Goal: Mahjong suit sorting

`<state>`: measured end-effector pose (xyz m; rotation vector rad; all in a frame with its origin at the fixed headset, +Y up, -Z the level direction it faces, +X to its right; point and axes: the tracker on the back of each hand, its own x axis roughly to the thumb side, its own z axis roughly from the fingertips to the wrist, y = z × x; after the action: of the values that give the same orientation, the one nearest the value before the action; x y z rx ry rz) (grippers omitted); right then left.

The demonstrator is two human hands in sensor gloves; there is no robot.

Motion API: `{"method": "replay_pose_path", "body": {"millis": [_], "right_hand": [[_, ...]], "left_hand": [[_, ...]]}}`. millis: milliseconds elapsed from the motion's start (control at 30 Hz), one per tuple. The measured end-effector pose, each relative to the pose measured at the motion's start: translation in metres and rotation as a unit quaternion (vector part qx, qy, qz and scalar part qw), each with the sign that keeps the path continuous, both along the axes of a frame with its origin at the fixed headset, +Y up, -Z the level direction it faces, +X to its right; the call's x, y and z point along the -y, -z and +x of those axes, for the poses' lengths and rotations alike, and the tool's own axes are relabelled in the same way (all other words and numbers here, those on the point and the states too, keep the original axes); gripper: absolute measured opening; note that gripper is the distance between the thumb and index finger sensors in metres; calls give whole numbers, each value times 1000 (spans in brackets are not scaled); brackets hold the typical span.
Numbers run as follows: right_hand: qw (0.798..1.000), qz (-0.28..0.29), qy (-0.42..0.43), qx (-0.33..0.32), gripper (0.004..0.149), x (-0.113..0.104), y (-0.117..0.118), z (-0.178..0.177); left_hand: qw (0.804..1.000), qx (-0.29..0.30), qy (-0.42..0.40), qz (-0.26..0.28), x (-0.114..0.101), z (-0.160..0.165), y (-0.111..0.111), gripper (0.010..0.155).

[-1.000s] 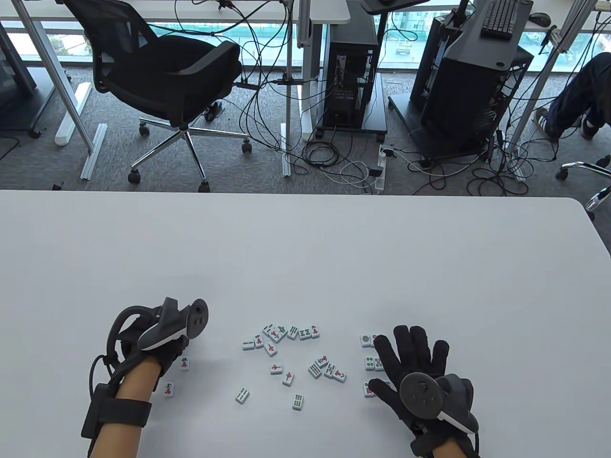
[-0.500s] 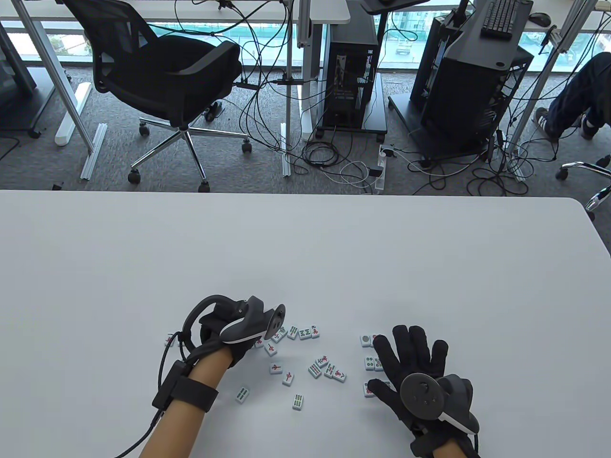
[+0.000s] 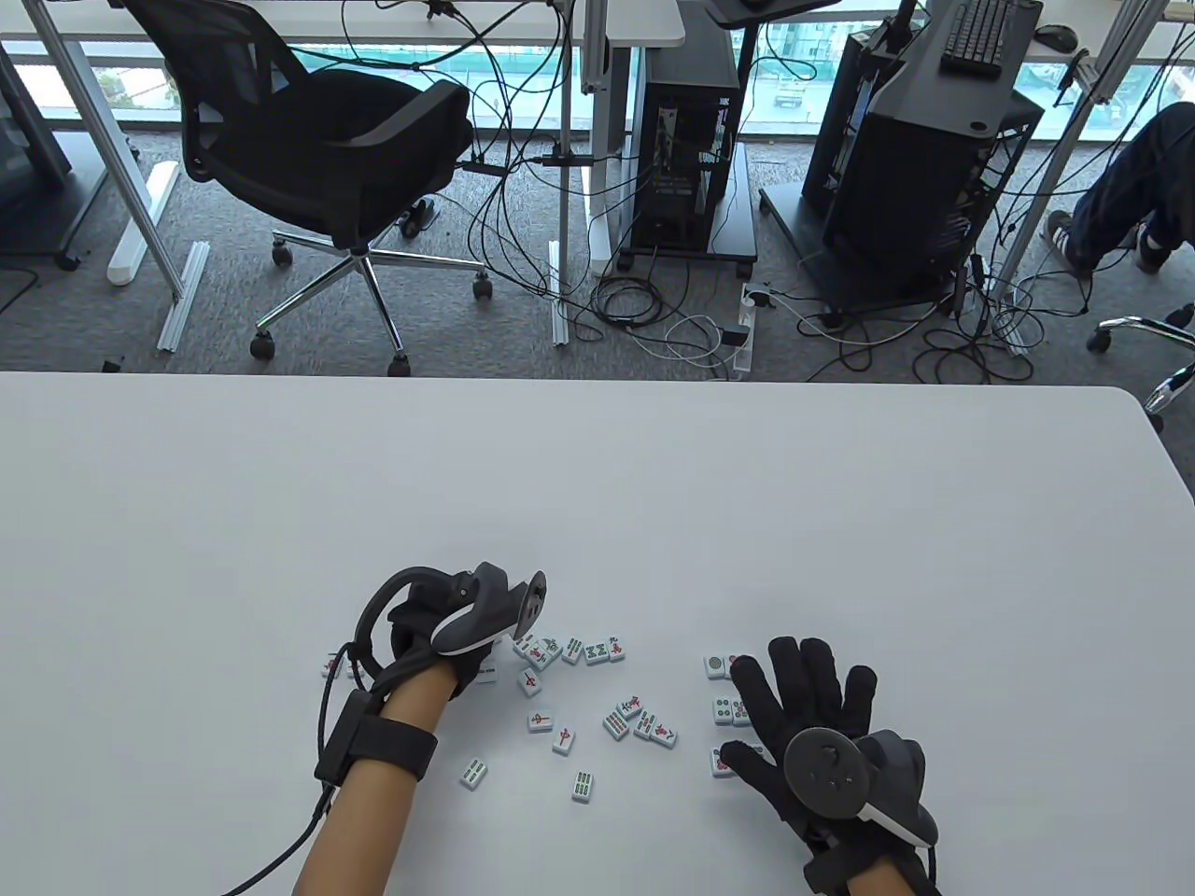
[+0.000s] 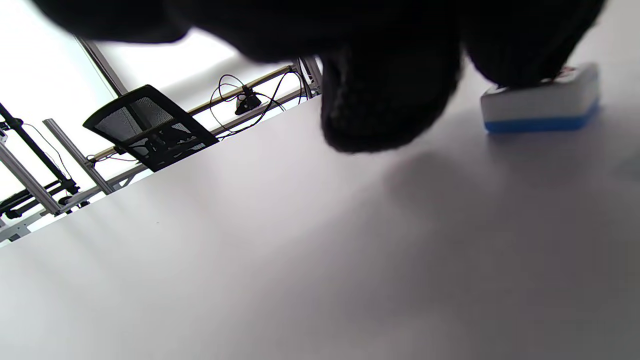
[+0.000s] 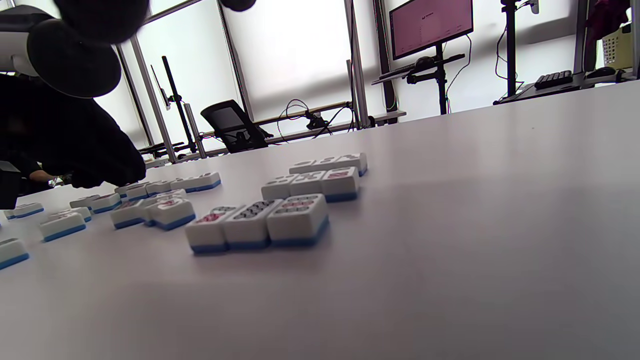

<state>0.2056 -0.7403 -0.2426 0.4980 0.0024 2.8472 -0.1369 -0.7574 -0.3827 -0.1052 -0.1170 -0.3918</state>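
white table, left hand fingers beside a tile, one fingertip on it, grip seemingly unclear

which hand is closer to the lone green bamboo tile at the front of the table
Left. The left hand is up and to the left of the bamboo tile, its forearm alongside; the right hand lies farther off to the right.

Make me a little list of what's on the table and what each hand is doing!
table: white table
middle: loose tiles, face up, scattered
right side: tiles in three neat rows of three, seen from the right wrist
left hand: at the left end of the loose tiles; a fingertip rests on one tile
right hand: flat, fingers spread over the neat rows
tile backs: blue
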Motion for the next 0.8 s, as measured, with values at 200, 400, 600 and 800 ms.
{"method": "replay_pose_path", "body": {"millis": [200, 400, 600, 800], "right_hand": [[1000, -4, 2, -3, 76, 1, 1, 0], [1000, -3, 0, -3, 76, 1, 1, 0], [1000, -3, -1, -1, 76, 1, 1, 0], [1000, -3, 1, -1, 76, 1, 1, 0]], "left_hand": [[999, 5, -25, -39, -3, 1, -4, 62], [999, 12, -5, -50, 9, 11, -1, 61], [997, 10, -36, -68, 6, 7, 0, 60], [995, 20, -93, -30, -27, -25, -16, 60]]}}
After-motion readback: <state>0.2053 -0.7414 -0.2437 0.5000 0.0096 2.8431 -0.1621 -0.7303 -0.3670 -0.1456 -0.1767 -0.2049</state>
